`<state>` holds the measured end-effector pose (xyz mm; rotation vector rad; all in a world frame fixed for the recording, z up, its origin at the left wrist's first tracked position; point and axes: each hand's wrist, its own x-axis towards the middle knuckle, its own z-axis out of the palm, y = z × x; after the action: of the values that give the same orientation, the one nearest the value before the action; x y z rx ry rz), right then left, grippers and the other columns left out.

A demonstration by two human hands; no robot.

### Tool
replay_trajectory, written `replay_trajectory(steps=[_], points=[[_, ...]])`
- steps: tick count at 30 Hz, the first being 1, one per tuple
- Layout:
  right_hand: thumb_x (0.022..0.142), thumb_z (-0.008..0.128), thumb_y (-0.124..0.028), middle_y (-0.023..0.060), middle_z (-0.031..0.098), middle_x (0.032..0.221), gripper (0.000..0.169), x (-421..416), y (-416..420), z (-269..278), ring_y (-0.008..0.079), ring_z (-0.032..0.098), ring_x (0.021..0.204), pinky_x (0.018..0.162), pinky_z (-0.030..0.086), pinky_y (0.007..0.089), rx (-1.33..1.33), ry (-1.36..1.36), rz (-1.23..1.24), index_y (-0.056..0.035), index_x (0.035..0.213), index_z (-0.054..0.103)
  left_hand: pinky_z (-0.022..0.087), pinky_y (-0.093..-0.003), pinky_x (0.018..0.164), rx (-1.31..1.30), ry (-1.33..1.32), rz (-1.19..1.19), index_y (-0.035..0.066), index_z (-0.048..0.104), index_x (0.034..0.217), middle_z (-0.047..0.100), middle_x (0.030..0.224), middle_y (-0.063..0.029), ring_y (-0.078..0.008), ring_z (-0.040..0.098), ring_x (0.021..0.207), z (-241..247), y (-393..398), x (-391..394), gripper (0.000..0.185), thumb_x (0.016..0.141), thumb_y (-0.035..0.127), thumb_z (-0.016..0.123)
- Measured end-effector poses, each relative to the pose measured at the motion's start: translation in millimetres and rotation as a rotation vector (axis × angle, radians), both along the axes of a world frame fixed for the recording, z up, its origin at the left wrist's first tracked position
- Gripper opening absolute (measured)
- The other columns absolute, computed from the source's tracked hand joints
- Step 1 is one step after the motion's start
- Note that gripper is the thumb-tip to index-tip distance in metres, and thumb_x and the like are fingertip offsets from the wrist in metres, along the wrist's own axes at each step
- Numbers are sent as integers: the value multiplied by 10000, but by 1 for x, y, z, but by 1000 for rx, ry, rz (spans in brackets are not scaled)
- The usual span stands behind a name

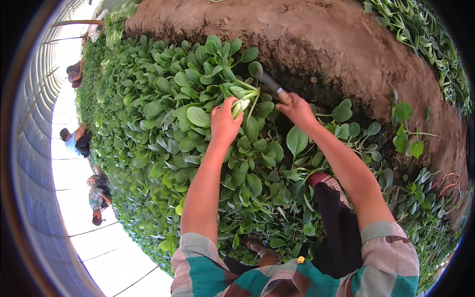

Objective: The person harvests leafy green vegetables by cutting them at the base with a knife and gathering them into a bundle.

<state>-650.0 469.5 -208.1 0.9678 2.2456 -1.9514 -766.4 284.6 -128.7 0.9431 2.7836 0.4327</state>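
My left hand (225,120) is closed around the pale stems of a bunch of leafy greens (240,107), above the dense bed of the same plants. To its right, my right hand (297,111) grips the wooden handle of a knife (272,84). The knife's blade is blurred and points up and left, close beside the leaves at the bed's edge. Broad green leaves (198,116) surround my left hand. More leafy plants (297,141) stand below my right hand.
Bare brown soil (334,41) borders the bed. A long pile of cut greens (426,41) lies at the upper right, and loose leafy plants (403,111) rest on the soil. Several people, one in a blue shirt (71,143), are along the bed's far left edge beside the greenhouse wall (37,185).
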Motion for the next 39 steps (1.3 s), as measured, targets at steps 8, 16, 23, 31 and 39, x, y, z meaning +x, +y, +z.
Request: replay_trajectory(steps=[8,16,23,31,39], points=[[858,655,-319,-14,570,845,448,0,-15,49,66,556,708,593,453,223,-658,224,-16,-55,1196,524,352,-426,972,189,-12,-27,113,504,1121,623,935,-106,-306,573,915,40,-11,55,444,726,121,707],[837,680,-130,-6,569,834,301,68,-21,95,56,523,706,634,454,205,-542,311,23,-33,1092,554,425,-379,869,311,-160,342,83,482,1264,611,1025,-122,-271,547,950,100,-19,168,606,710,50,725],[844,678,-119,-1,555,818,252,120,-70,110,56,543,713,619,475,212,-817,255,84,-5,1018,536,249,-480,1071,-80,171,-117,115,445,1302,509,1223,-105,-302,460,1176,122,-19,177,757,622,141,777],[771,729,-211,138,481,695,286,117,-37,70,314,473,611,572,401,384,252,215,34,-8,797,530,485,-407,750,-295,-13,-338,76,499,1186,550,1022,-103,-319,595,904,86,17,103,588,639,44,714],[929,475,-357,185,623,766,340,72,-59,25,392,601,717,614,465,481,241,44,407,-41,1045,428,503,-443,714,-754,52,2,38,508,1058,547,1023,-142,-329,634,844,13,-16,39,361,723,73,636]])
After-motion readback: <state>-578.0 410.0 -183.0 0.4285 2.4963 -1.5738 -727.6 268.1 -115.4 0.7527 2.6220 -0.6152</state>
